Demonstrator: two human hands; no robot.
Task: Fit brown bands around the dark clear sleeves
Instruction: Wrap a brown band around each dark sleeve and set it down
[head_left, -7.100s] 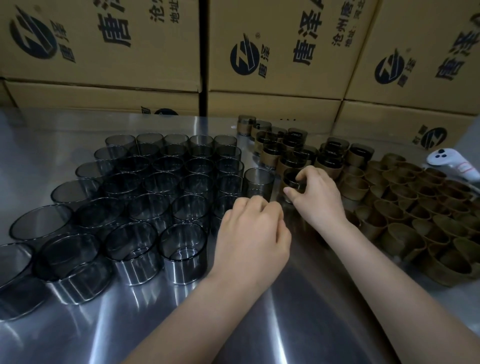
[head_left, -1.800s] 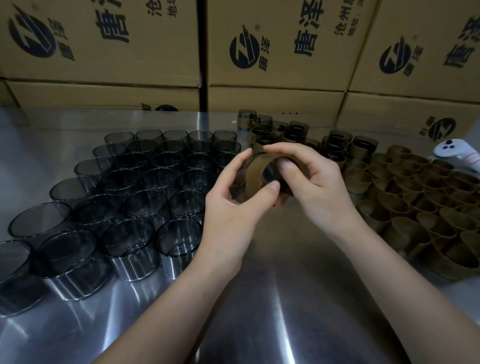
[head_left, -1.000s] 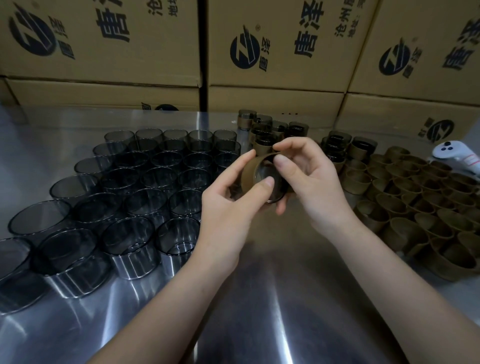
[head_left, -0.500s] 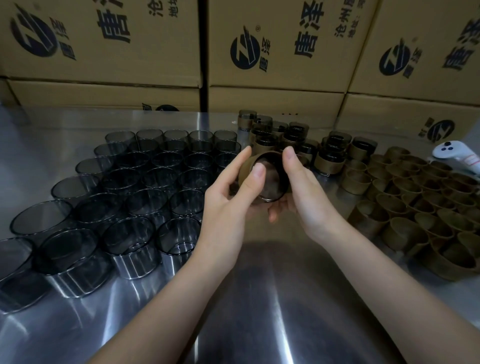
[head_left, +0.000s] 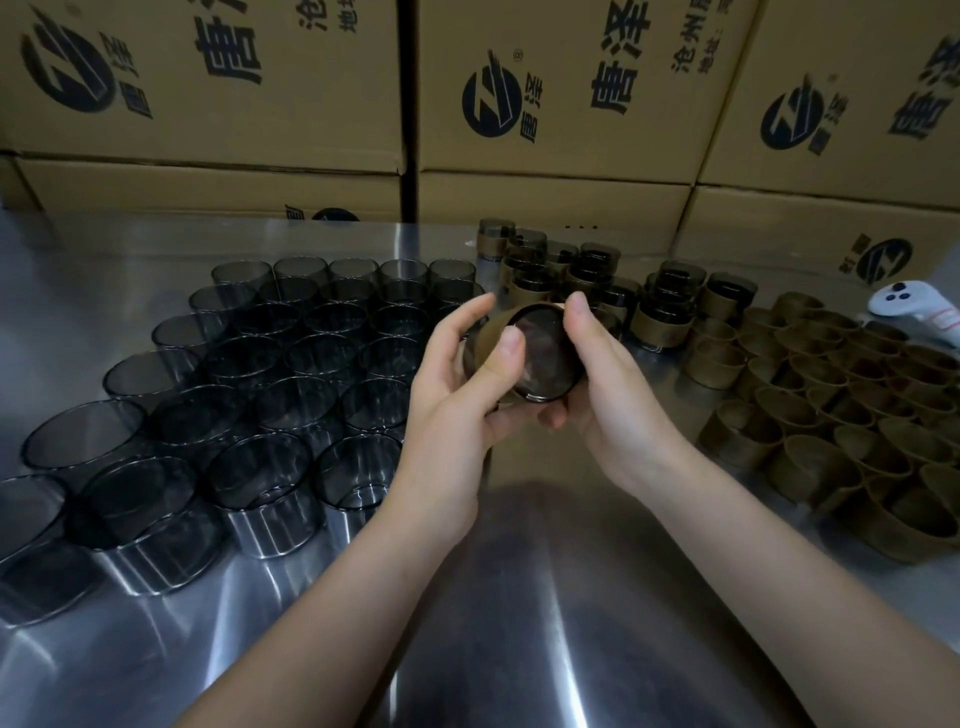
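Standing in close rows on the left part of the steel table (head_left: 519, 597), the dark clear sleeves (head_left: 270, 395) are upright with their open ends up, touching or nearly touching one another.

Just right of that group, raised above the table near the middle of the view, the left hand (head_left: 457, 395) grasps one held sleeve (head_left: 545, 358). Its thumb lies across the near rim and its fingers curl round the far side. This sleeve is tipped so that its open mouth faces the camera. A brown band (head_left: 491, 338) wraps its wall and shows between the left thumb and forefinger.

The right hand (head_left: 608, 395) grips the same sleeve from the other side, with the thumb on the upper rim and the fingers curled underneath.

Behind the hands, toward the back of the table, banded sleeves (head_left: 665, 312) stand upright in a cluster. To their right, loose brown bands (head_left: 831, 415) stand packed together along the right side. A white controller (head_left: 914, 312) lies beyond them at the far right edge.

Printed cardboard boxes (head_left: 571, 104) are stacked along the back of the table.
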